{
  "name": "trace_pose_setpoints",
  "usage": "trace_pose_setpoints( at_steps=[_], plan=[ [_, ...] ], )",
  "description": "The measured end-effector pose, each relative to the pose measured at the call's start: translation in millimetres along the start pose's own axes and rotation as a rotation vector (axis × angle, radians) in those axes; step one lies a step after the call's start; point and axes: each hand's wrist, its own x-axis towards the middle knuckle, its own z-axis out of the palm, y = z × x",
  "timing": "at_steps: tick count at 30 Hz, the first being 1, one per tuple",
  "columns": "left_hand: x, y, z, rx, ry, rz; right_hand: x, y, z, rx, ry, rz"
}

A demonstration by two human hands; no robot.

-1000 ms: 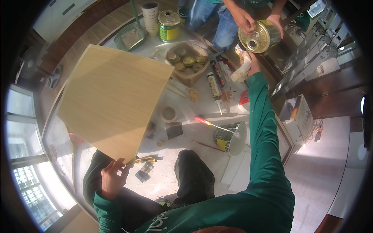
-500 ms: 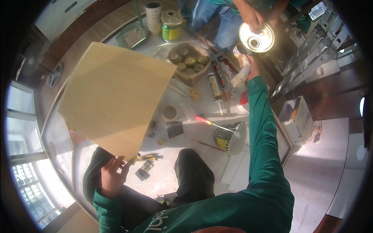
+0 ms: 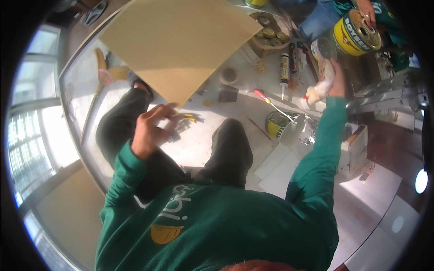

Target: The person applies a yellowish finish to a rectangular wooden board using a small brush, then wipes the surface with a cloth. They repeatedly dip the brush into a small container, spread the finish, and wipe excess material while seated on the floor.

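My left hand (image 3: 156,130) pinches the near corner of a large square tan panel (image 3: 181,40), which slants up and away over the floor. Out to the right, my right hand (image 3: 337,80) grips a small can (image 3: 322,49) together with a crumpled cream rag (image 3: 323,85). Just beyond the small can is a yellow and green metal paint can (image 3: 350,36), tilted and held from above by a co-worker's hand (image 3: 367,12). I cannot make out whether anything is flowing between the cans.
A paint pail (image 3: 289,126) with a red-handled tool (image 3: 262,96) across it stands before my right arm. Beyond it are a sealant cartridge (image 3: 284,72) and a box of small tins (image 3: 270,38). A white carton (image 3: 355,147) sits at right. A long stick (image 3: 92,110) lies at left.
The co-worker's paint can has tipped, so its labelled side now shows beside my small can. My view has shifted. The panel stays in my left hand, the rag and small can in my right.
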Motion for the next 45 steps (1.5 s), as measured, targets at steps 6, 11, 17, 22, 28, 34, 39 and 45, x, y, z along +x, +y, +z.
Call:
trace_pose_setpoints(
  at_steps=[6,11,17,22,28,34,39,45],
  plan=[
    [-16,44,22,-0.216,0.009,0.156,-151,40,74,-0.230,-0.186,0.115],
    [-43,62,25,-0.122,-0.007,0.157,-250,89,137,-0.313,-0.477,0.251],
    [-101,53,-3,-0.111,-0.098,0.066,-320,132,200,-0.305,-0.753,0.355],
    [-129,25,-32,-0.072,-0.082,0.083,-336,154,230,-0.375,-0.818,0.354],
    [-143,-3,-43,-0.020,0.037,0.082,-360,135,249,-0.505,-0.579,0.042],
    [-148,-15,-33,0.039,0.088,0.104,-386,158,297,-1.152,-0.633,-0.965],
    [-150,-32,-16,0.149,0.145,0.182,-370,210,325,-1.781,-0.605,-1.065],
    [-161,-64,18,0.113,0.088,0.184,-342,244,313,-1.746,-0.704,-0.925]
  ],
)
